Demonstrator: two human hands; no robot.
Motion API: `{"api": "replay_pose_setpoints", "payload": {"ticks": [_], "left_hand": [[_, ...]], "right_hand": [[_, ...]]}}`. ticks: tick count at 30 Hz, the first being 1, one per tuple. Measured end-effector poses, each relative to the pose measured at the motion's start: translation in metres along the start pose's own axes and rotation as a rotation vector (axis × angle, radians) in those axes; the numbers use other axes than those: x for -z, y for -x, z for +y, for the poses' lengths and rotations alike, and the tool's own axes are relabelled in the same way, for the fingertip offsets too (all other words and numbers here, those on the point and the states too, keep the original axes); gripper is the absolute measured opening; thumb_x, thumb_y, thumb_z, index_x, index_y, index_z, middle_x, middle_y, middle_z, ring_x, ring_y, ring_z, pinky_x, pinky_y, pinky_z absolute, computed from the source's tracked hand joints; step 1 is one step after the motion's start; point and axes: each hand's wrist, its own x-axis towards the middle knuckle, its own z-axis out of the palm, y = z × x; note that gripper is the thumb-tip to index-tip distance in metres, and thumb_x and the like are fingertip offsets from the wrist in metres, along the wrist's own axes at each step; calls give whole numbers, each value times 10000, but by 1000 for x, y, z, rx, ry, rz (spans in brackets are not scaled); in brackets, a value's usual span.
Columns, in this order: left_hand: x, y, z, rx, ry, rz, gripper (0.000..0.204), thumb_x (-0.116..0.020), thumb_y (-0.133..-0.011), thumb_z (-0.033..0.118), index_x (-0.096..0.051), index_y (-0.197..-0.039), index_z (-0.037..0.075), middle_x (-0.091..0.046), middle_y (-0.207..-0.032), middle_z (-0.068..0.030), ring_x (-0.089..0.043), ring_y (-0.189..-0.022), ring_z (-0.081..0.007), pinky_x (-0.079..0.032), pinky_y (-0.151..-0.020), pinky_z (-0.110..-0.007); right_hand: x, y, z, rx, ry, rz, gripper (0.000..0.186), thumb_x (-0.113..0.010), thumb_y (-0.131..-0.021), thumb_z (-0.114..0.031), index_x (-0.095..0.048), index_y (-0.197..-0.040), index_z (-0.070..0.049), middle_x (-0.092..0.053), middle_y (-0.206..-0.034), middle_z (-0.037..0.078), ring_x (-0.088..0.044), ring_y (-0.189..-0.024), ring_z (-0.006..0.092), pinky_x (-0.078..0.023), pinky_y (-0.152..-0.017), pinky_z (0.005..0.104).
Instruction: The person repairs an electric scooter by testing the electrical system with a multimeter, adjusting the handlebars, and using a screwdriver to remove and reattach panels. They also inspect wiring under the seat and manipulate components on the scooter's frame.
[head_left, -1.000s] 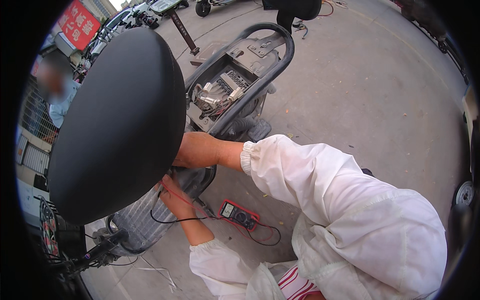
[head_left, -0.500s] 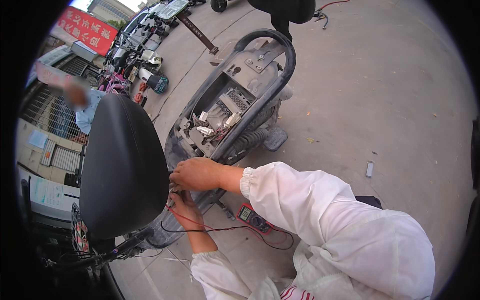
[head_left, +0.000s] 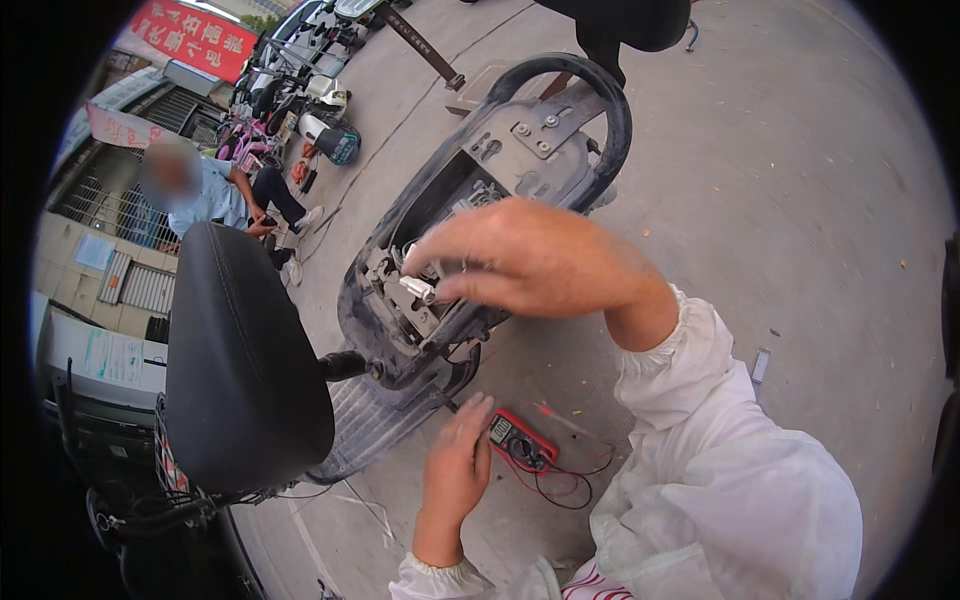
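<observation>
My right hand is over the open compartment of a scooter's dusty frame, thumb and fingers apart. Its fingertips come close to a white wire connector; I see no grip on it, and the hand is slightly blurred. Other wiring and parts below are partly hidden by this hand. Lower down, my left hand has its fingers stretched out, with nothing visible in it. Just right of it, a red and black multimeter lies on the ground, its red and black leads looped beside it.
A black scooter seat stands up at the left, beside the ribbed footboard. A black rounded part juts over the frame's far end. A seated person and parked scooters are at the back left.
Both hands have left the spot beside the seat. My right hand has moved up over the compartment, my left down toward the multimeter. The leads now lie by the meter.
</observation>
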Motion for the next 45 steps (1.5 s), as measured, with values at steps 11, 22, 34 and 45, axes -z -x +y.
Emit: {"api": "replay_pose_setpoints", "payload": {"ticks": [11,22,34,45], "left_hand": [[50,-217,22,-101,-302,112,710,-712,-832,379,-477,-1343,-54,-640,-1060,-243,-640,-887,-296,-496,-806,-362],[58,-249,33,188,-378,-99,632,-686,-817,485,-631,-1194,-20,-675,-1038,-222,-666,-926,-342,-506,-811,-390],[92,-230,7,197,657,-109,383,-661,-913,183,-570,-1223,-22,-629,-1058,-48,-585,-941,-123,-463,-853,-264],[95,-190,-59,-78,1253,244,505,-530,-979,194,-375,-1397,-44,-506,-1368,-176,-515,-1240,-249,-394,-1055,-401]], "right_hand": [[29,14,63,-99,-91,1245,92,-593,-941,-68,-618,-954,19,-611,-766,-5,-499,-640,18,-406,-560,179],[14,22,77,126,45,1299,97,-565,-934,-15,-591,-1007,42,-576,-763,-10,-431,-594,-1,-353,-539,153],[17,23,76,89,16,1268,78,-585,-912,-14,-605,-976,24,-612,-787,-3,-462,-600,-3,-365,-519,155],[13,9,59,-210,-161,958,139,-557,-950,-95,-644,-998,2,-628,-728,48,-562,-641,91,-457,-590,256]]}}
